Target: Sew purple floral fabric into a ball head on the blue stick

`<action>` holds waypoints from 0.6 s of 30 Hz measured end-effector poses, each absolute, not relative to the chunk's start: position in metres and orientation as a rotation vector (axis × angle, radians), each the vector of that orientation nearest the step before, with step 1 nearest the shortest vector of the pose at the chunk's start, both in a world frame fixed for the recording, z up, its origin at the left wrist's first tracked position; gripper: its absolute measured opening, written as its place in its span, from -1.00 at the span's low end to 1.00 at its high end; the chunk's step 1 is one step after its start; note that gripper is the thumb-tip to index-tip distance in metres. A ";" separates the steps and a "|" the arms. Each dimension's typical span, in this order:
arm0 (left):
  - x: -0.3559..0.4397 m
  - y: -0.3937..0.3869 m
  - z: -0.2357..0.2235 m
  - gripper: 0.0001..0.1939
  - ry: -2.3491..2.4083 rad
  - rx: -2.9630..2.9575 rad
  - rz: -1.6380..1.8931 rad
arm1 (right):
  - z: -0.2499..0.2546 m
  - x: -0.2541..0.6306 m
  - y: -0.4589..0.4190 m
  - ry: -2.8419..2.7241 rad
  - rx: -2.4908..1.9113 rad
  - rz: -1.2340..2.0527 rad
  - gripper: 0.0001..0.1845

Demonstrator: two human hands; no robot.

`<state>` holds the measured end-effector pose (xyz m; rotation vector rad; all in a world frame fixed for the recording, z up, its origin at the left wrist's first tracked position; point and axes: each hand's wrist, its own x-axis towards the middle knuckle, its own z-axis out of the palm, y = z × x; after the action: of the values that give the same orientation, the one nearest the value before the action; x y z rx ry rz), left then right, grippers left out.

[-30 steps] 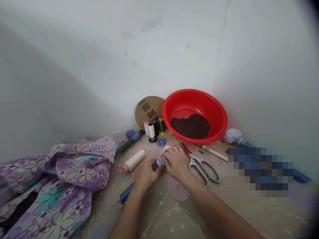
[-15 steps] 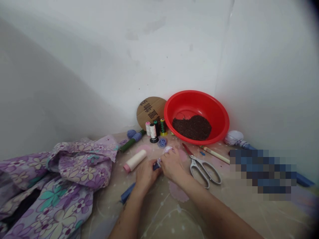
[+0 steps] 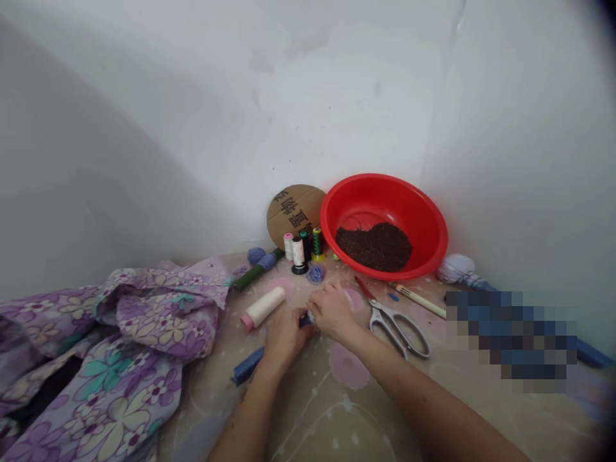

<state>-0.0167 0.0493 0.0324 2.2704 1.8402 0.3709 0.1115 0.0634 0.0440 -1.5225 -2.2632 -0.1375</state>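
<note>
My left hand [image 3: 285,340] is closed around a dark blue wrapped stick [image 3: 248,366], whose far part runs out under my left wrist. Just ahead of it, my right hand [image 3: 332,311] is wrapped over the stick's whitish end, mostly hidden by my fingers. The two hands almost touch, low over the tablecloth. Left of them lies a large cream thread spool [image 3: 264,308] with a pink end. Scissors [image 3: 397,324] with grey handles and a red-covered tip rest to the right of my right hand.
A red basin [image 3: 428,247] holding dark grains stands behind, beside a cardboard disc [image 3: 289,212] and several small thread spools [image 3: 299,253]. Purple floral cloth [image 3: 144,333] is heaped at left. A white-headed blue stick [image 3: 456,268] lies at right, partly blurred out.
The fingers of my right hand have shifted over the whitish end, covering more of it. My left hand keeps its grip. The whole view has moved slightly.
</note>
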 end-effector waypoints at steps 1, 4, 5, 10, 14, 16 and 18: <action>-0.017 0.050 0.031 -0.65 1.829 2.263 0.387 | 0.044 0.113 0.064 -2.262 -1.513 -0.138 -0.76; -0.018 0.051 0.029 -0.63 1.819 2.235 0.403 | 0.046 0.117 0.064 -2.368 -1.430 -0.169 -0.75; -0.018 0.051 0.030 -0.63 1.812 2.234 0.403 | 0.047 0.118 0.064 -2.420 -1.400 -0.178 -0.76; -0.017 0.049 0.032 -0.61 1.807 2.236 0.395 | 0.053 0.117 0.070 -2.522 -1.405 -0.149 -0.82; -0.017 0.047 0.034 -0.62 1.800 2.222 0.402 | 0.049 0.115 0.080 -2.201 -1.530 0.087 -0.78; -0.016 0.047 0.036 -0.60 1.800 2.195 0.410 | 0.046 0.117 0.084 -2.011 -1.485 0.301 -0.76; -0.015 0.047 0.037 -0.54 1.810 2.129 0.378 | 0.043 0.119 0.086 -1.869 -1.354 0.543 -0.77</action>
<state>-0.0155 0.0465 0.0370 2.1293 1.8103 0.3783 0.1187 0.0864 0.0432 -1.3544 -1.8695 0.5431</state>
